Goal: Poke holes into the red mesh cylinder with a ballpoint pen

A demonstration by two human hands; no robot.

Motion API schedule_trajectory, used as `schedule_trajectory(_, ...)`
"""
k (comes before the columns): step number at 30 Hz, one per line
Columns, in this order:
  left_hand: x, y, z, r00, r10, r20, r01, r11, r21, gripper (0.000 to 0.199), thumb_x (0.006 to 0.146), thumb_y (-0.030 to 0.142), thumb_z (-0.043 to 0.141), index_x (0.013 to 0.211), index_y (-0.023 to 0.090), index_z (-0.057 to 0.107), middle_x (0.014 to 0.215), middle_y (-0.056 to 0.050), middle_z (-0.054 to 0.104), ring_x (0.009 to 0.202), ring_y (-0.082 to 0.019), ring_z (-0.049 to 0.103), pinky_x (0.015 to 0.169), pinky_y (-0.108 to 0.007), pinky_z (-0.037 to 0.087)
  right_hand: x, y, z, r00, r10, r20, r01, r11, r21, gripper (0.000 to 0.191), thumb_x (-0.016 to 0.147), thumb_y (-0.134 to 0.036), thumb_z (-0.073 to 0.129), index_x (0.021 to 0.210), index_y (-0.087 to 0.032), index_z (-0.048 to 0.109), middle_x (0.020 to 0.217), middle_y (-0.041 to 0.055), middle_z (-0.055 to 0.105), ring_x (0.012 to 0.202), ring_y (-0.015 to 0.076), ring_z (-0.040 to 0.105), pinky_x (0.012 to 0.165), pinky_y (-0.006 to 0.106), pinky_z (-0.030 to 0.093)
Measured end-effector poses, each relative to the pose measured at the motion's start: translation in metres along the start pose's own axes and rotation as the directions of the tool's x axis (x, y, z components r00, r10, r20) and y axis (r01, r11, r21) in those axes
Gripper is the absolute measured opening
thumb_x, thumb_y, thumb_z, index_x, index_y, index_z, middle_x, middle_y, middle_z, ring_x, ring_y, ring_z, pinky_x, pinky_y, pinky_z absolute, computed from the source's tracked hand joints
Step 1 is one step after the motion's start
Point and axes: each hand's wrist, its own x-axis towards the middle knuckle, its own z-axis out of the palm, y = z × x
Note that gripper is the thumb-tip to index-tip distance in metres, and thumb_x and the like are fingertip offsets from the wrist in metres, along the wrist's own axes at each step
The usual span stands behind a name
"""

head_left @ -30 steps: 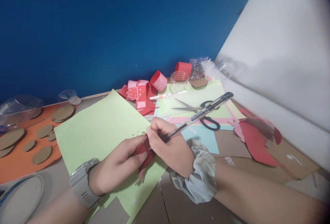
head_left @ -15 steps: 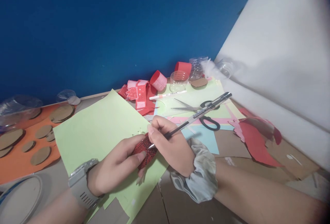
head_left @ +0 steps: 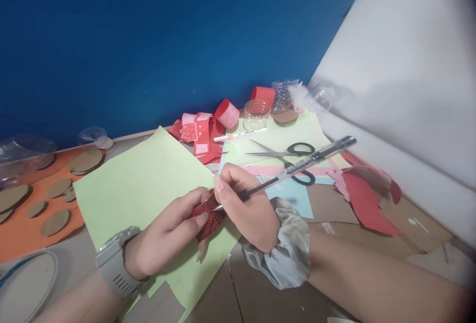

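Observation:
My left hand, with a grey watch on its wrist, is closed on a small red piece covered in a dark crisscross pattern. Its material is hard to make out, and fingers cover part of it. My right hand grips a black and clear pen, whose tip meets the red piece. The pen slants up to the right. Beneath both hands lies a light green paper sheet. Open black-handled scissors rest just beyond my right hand.
Cardboard discs lie on orange paper at left. Red paper cutouts, a white marker and a clear plastic cup sit toward the blue wall. Red paper lies on cardboard at right.
The pen has tipped lower, its back end swinging to the right and slightly down. My left hand keeps its hold on the red piece. The whole view has shifted slightly.

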Motion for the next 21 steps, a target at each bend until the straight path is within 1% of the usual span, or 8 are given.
schedule_trajectory(3, 0.0002, 0.0018, 0.0009, 1.000, -0.011, 0.002, 0.011, 1.000, 0.005, 0.012, 0.102, 0.020, 0.042, 0.092, 0.019, 0.049, 0.071, 0.003, 0.054, 0.059, -0.015, 0.053, 0.063, -0.030, 0.045, -0.0016, 0.0017, -0.0002, 0.998, -0.042, 0.042, 0.043, 0.999, -0.019, 0.033, 0.096, -0.025, 0.055, 0.068, -0.024, 0.037, 0.059, -0.0087, 0.033, 0.054, 0.0105, 0.029, 0.051, 0.027, 0.026)
schedule_trajectory(5, 0.0005, 0.0022, 0.0009, 1.000, -0.011, 0.000, 0.011, 1.000, 0.014, 0.011, 0.101, 0.019, 0.043, 0.091, 0.020, 0.048, 0.070, 0.003, 0.053, 0.059, -0.015, 0.052, 0.063, -0.030, 0.045, -0.0008, 0.0006, 0.0003, 0.999, -0.010, 0.049, 0.012, 0.999, -0.045, 0.033, 0.094, -0.024, 0.055, 0.067, -0.024, 0.037, 0.058, -0.0086, 0.033, 0.054, 0.0106, 0.030, 0.051, 0.027, 0.027)
schedule_trajectory(8, 0.0009, 0.0016, 0.0006, 1.000, 0.000, 0.006, 0.000, 1.000, 0.013, 0.012, 0.101, 0.019, 0.043, 0.091, 0.019, 0.049, 0.069, 0.003, 0.053, 0.058, -0.015, 0.052, 0.062, -0.030, 0.044, 0.0016, -0.0031, 0.0014, 0.998, 0.053, 0.020, -0.052, 0.997, -0.050, 0.033, 0.092, -0.024, 0.056, 0.065, -0.024, 0.037, 0.057, -0.0083, 0.036, 0.055, 0.0106, 0.032, 0.053, 0.027, 0.029)
schedule_trajectory(11, 0.0007, 0.0008, 0.0008, 1.000, -0.007, -0.001, 0.007, 1.000, 0.006, 0.012, 0.102, 0.021, 0.042, 0.092, 0.019, 0.049, 0.069, 0.003, 0.053, 0.059, -0.015, 0.052, 0.062, -0.031, 0.044, 0.0020, -0.0045, 0.0016, 0.997, 0.074, 0.019, -0.073, 0.997, -0.040, 0.033, 0.092, -0.024, 0.056, 0.065, -0.024, 0.037, 0.057, -0.0085, 0.035, 0.055, 0.0106, 0.032, 0.053, 0.027, 0.028)
schedule_trajectory(17, -0.0005, 0.0020, 0.0010, 1.000, -0.020, -0.004, 0.020, 1.000, 0.003, 0.010, 0.101, 0.020, 0.043, 0.093, 0.019, 0.048, 0.070, 0.003, 0.052, 0.060, -0.015, 0.050, 0.062, -0.031, 0.043, -0.0009, 0.0035, -0.0010, 0.998, 0.053, 0.031, -0.051, 0.997, -0.056, 0.034, 0.097, -0.027, 0.055, 0.068, -0.023, 0.037, 0.059, -0.0083, 0.033, 0.056, 0.0111, 0.031, 0.053, 0.027, 0.027)
schedule_trajectory(21, 0.0000, 0.0043, 0.0003, 1.000, -0.019, -0.006, 0.019, 0.999, 0.047, 0.012, 0.101, 0.019, 0.042, 0.090, 0.020, 0.048, 0.068, 0.003, 0.053, 0.062, -0.015, 0.048, 0.064, -0.032, 0.043, -0.0006, 0.0048, -0.0012, 0.998, 0.048, 0.047, -0.045, 0.996, -0.073, 0.034, 0.098, -0.029, 0.055, 0.070, -0.023, 0.037, 0.060, -0.0082, 0.034, 0.056, 0.0110, 0.031, 0.053, 0.027, 0.028)
